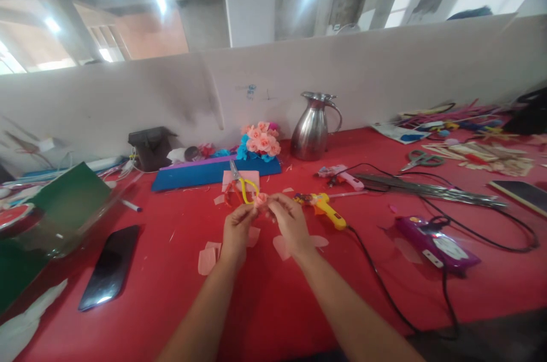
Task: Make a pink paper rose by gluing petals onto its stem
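Between my two hands, over the middle of the red table (171,316), is a small pink paper flower (260,200). My left hand (236,231) pinches its lower left side. From the right, the fingers of my right hand (290,222) are closed at its edge. Just behind the flower lie scissors (247,186) with yellow and red handles, near a pink paper sheet (231,179). Cut pink paper pieces (208,259) are scattered around my wrists. A yellow glue gun (327,211) rests to the right of my right hand.
A bunch of pink paper flowers (261,141) and a steel jug (311,128) stand at the back. A black phone (110,268) lies left. On the right are a purple power strip (440,245), a pink glue gun (342,175), grey-handled scissors (421,159) and trailing black cables.
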Demonstrator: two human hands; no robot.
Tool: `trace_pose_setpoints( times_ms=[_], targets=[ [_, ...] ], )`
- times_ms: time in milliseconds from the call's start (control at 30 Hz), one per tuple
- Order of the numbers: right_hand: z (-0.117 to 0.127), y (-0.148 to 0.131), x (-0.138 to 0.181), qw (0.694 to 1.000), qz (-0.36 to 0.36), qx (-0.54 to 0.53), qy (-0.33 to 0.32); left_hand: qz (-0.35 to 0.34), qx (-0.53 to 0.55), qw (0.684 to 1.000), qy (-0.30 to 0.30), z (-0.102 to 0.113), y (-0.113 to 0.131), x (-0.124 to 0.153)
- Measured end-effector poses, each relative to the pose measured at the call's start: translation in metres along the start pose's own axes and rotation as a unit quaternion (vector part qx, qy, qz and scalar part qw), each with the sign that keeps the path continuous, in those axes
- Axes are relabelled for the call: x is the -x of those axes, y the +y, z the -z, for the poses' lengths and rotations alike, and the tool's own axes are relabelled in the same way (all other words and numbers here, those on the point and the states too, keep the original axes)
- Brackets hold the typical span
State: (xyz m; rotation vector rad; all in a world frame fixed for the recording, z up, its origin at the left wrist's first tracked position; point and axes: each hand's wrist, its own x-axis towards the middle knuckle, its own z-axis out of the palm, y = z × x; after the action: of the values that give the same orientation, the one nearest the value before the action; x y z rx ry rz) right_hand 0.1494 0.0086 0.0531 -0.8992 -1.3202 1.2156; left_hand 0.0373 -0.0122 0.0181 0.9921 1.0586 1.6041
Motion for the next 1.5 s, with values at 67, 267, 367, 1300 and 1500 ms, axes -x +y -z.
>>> trace_pose_setpoints(
  times_ms=[67,267,367,1300,1500],
  targets=[
    [0.000,0.000,0.000,1.000,-0.008,-0.012,0.010,0.000,-0.001,1.000,-0.002,0.000,0.000,0.000],
    [0.000,-0.003,0.001,0.999,0.002,-0.016,0.040,0.003,-0.001,1.000,0.003,0.001,-0.002,-0.001],
    [0.002,-0.001,0.001,0.999,0.017,-0.009,0.044,0.003,-0.001,1.000,0.017,0.001,-0.003,-0.001],
    [-0.005,0.015,-0.005,0.994,-0.050,-0.067,-0.064,0.027,0.051,0.996,0.068,0.003,0.012,-0.002],
    [-0.009,0.011,-0.002,0.989,-0.086,-0.100,-0.071,0.028,0.114,0.991,0.059,0.005,0.013,-0.003]
  ],
)
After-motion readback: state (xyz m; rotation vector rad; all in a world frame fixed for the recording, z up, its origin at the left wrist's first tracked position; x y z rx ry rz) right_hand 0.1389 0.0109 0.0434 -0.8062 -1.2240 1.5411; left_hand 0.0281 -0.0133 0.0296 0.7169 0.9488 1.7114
